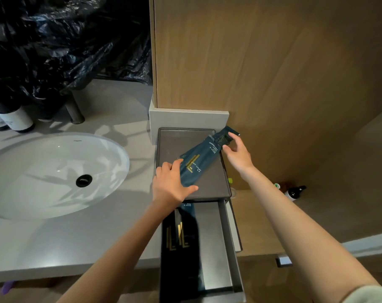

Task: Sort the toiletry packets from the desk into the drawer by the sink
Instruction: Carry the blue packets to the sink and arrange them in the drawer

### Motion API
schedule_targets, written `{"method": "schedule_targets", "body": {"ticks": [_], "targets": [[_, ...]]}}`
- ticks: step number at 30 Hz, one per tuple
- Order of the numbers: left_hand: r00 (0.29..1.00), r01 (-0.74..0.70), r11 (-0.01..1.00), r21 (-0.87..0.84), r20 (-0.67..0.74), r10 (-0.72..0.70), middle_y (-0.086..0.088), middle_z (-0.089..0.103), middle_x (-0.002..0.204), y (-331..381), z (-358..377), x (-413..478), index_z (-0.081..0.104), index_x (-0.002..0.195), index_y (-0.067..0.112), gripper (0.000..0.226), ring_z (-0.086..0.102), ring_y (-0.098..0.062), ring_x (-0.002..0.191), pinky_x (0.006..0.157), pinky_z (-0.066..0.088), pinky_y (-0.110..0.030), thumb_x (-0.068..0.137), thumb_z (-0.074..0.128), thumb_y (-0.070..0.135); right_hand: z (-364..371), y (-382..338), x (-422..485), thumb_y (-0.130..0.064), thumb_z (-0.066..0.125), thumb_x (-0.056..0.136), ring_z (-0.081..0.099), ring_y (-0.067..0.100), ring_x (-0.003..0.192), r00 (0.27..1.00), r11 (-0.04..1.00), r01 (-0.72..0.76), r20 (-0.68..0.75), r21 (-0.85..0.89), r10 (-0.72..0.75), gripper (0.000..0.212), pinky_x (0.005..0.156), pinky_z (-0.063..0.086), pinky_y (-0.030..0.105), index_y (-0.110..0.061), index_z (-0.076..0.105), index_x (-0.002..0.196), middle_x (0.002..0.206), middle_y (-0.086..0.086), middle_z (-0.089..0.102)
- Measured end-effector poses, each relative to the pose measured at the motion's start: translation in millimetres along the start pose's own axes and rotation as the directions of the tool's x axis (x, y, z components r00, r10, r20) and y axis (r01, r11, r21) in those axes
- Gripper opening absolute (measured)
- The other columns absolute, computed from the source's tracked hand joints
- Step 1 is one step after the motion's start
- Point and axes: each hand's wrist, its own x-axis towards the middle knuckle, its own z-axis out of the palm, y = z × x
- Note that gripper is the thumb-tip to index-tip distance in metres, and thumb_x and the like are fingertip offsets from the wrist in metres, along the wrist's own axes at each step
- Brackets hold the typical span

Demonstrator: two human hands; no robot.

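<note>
Over grey tray (pixel 174 141), 3 o'clock of sink (pixel 54 171): dark blue packet (pixel 204 159), long axis 7 to 1 o'clock. Left hand (pixel 171 184) grips its 7 o'clock end; right hand (pixel 238 153) pinches its 1 o'clock end. Open drawer (pixel 214 237) at tray's 6 o'clock holds dark packets (pixel 181 248), lengthwise 6–12.

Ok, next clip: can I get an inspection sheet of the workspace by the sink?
Surface: grey counter with white sink; grey tray above the open drawer.
Job's things: blue packet held slanted over the tray; dark packets lying in the drawer.
Clutter: labelled bottles at the counter's back left.
Grips: left hand holds the packet's near end; right hand pinches its far end.
Cables: nothing seen.
Surroundings: black plastic sheet, wood panel, pump bottle low at the right.
</note>
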Motion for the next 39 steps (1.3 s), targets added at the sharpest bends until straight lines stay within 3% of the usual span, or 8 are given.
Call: {"method": "schedule_targets", "body": {"ticks": [3,8,15,18,23,32,35,39], "targets": [[0.997,-0.007,0.994,-0.106,-0.075,-0.001,-0.009,0.057,0.114,-2,3,-2,0.041,0.138,0.022,0.084,0.054,-0.029,0.103,0.09,0.047,-0.04,0.066,0.078,0.043,10,4,23,-0.026,0.052,0.096,0.053,0.024,0.119,0.998,0.995,-0.042,-0.045,0.094,0.047,0.042,0.102,0.044,0.038,-0.033,0.045,0.137,0.135,0.004,0.054],[0.997,0.031,0.985,-0.167,-0.058,-0.042,-0.002,0.055,0.119,-6,-7,-8,0.039,0.137,0.03,0.08,0.058,-0.024,0.106,0.086,0.05,-0.037,0.068,0.077,0.039,25,4,44,-0.011,0.063,0.089,0.053,0.015,0.08,0.96,0.928,-0.109,-0.205,0.355,0.191,0.027,0.078,0.048,0.026,-0.021,0.068,0.114,0.084,-0.003,0.053],[0.995,0.027,0.938,-0.347,-0.084,-0.06,0.004,0.058,0.119,-11,-26,-23,0.044,0.137,0.027,0.076,0.056,-0.017,0.111,0.084,0.04,-0.022,0.07,0.078,0.035,10,-1,37,-0.001,0.07,0.083,0.07,0.026,0.094,0.894,0.739,-0.178,-0.207,0.65,0.398,0.014,0.074,0.061,0.031,-0.014,0.073,0.088,0.103,0.01,0.071],[0.991,0.075,0.847,-0.527,-0.054,-0.122,0.003,0.06,0.118,-14,-36,-36,0.046,0.137,0.023,0.075,0.059,-0.016,0.107,0.09,0.045,-0.023,0.07,0.081,0.03,-10,-16,15,0.0,0.067,0.085,0.07,0.023,0.094,0.919,0.729,-0.11,-0.211,0.676,0.334,0.015,0.068,0.061,0.026,-0.009,0.072,0.095,0.103,0.01,0.07],[0.967,0.134,0.682,-0.719,-0.056,-0.249,0.011,0.061,0.096,-16,-55,-61,0.056,0.121,0.018,0.06,0.059,0.004,0.081,0.055,0.043,-0.001,0.067,0.084,0.018,-35,-41,-34,-0.003,0.068,0.085,0.069,0.023,0.093,0.978,0.86,0.027,-0.193,0.509,0.083,0.014,0.075,0.06,0.029,-0.016,0.073,0.088,0.101,0.012,0.072],[0.985,0.113,0.626,-0.771,0.003,-0.174,-0.008,0.074,0.091,-27,-83,-113,0.049,0.108,0.019,0.056,0.069,-0.009,0.062,0.054,0.051,-0.022,0.065,0.085,0.019,-35,-82,-145,-0.01,0.071,0.083,0.073,0.019,0.077,0.985,0.915,0.147,0.03,0.376,-0.17,0.023,0.058,0.056,0.023,-0.013,0.049,0.089,0.087,0.011,0.074],[0.996,0.017,0.594,-0.804,-0.039,-0.081,-0.007,0.07,0.109,-32,-85,-125,0.048,0.116,0.029,0.048,0.072,-0.009,0.079,0.06,0.055,-0.02,0.077,0.075,0.017,-29,-91,-171,-0.01,0.072,0.083,0.074,0.018,0.078,0.985,0.907,0.133,0.045,0.4,-0.164,0.031,0.057,0.057,0.022,-0.015,0.048,0.102,0.089,0.006,0.075],[0.984,-0.173,0.71,-0.682,-0.156,0.09,0.015,0.056,0.127,-43,-84,-135,0.051,0.123,0.032,0.044,0.056,-0.002,0.115,0.099,0.044,-0.022,0.086,0.066,0.015,-21,-96,-195,-0.012,0.071,0.083,0.073,0.009,0.081,0.976,0.918,0.206,-0.005,0.338,-0.217,0.039,0.057,0.056,0.019,-0.022,0.054,0.116,0.087,-0.006,0.074]]}}
